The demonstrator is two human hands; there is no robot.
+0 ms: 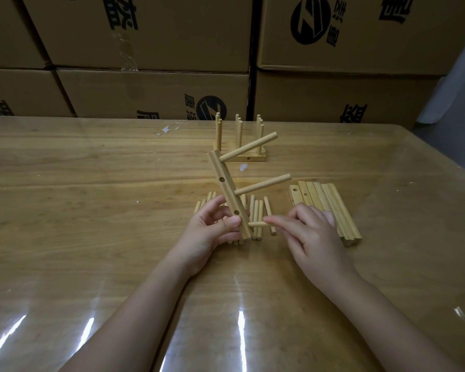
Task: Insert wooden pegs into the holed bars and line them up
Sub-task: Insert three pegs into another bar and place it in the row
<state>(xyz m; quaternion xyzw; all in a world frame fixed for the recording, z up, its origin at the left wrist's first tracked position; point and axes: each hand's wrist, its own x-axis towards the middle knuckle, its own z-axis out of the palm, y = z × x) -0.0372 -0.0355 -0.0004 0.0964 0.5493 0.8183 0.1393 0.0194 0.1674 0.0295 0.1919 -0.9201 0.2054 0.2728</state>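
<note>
The left hand has its fingers curled round the lower end of one holed bar, the thumb lying across the bar's near face. The bar is held above the table, tilted with its top leaning away and to the left. The right hand pinches a third peg between its fingertips, and the peg's free end meets the side of the bar just above the bar's bottom end.

Two pegs already stand out of that bar, pointing right and upward: the upper peg near the top and the middle peg about halfway down. Two open holes show on the bar's near face.

Under both hands lie the loose pegs, side by side on the table. At least nine show, and the hands cover the rest.

Just to the right of the right hand lies a row of spare bars, six or seven packed together, two of them showing holes.

Further back stand the finished bars, touching one another, carrying nine upright pegs in three rows of three.

Six cardboard boxes are stacked behind the table.
</note>
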